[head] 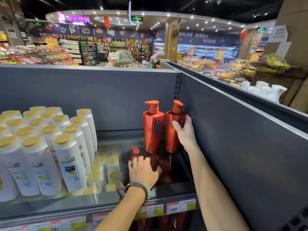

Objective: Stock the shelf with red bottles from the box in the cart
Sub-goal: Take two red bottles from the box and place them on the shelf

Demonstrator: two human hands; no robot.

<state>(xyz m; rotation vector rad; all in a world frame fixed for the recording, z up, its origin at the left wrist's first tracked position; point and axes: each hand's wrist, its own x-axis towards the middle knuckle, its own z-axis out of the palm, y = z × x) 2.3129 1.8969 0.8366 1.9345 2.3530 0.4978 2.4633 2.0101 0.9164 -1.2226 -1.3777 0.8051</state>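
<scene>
Two red pump bottles stand upright side by side at the back right corner of the glossy shelf [175, 170]. My right hand [185, 132] grips the right bottle [172, 139] round its body, thumb on the front, next to the grey side panel. The left bottle [152, 132] stands free, just apart from it. My left hand [143, 170] rests palm down on the shelf surface in front of the bottles, fingers relaxed and holding nothing. The box and the cart are out of view.
Several white Pantene bottles [68, 160] with yellow caps fill the shelf's left half. A grey back panel [100, 97] and a grey side panel [233, 139] bound the corner. Price tags [173, 209] line the shelf's front edge. Store aisles lie beyond.
</scene>
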